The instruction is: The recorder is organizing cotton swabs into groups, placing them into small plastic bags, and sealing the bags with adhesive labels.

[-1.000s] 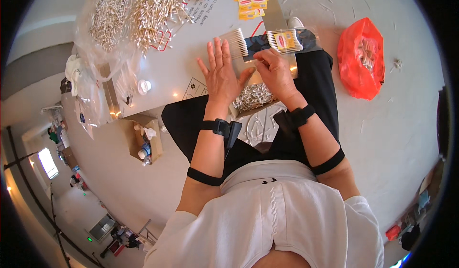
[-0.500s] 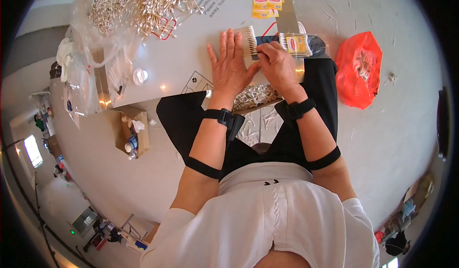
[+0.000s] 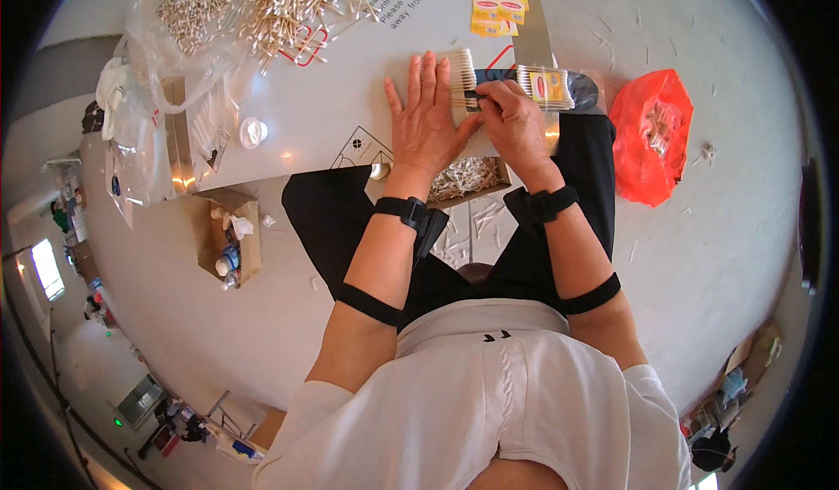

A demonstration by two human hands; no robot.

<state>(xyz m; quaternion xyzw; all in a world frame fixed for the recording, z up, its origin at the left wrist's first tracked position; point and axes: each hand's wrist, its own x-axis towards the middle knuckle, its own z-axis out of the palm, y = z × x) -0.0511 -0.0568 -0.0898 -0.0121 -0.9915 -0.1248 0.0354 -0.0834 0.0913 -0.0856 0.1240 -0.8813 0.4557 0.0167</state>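
My left hand [image 3: 430, 114] lies flat, fingers spread, on a row of cotton swabs [image 3: 462, 69] at the near edge of the white table [image 3: 332, 105]. My right hand [image 3: 511, 121] sits just beside it, fingertips pinched on a small dark tool against the swab row. To its right lies a clear packet of swabs with a red-and-yellow label [image 3: 546, 86]. Both wrists wear black straps.
A big loose heap of cotton swabs [image 3: 262, 0] and clear plastic bags cover the table's far left. Yellow-and-red labels [image 3: 496, 5] lie at the back. A box of swabs [image 3: 463, 178] sits under the table edge, an orange bag [image 3: 651, 136] on the floor at right, a cardboard box [image 3: 229, 236] at left.
Both hands have shifted slightly on the swab row; my right hand has drawn closer to the left one, with fingertips now pinched at the row's edge.
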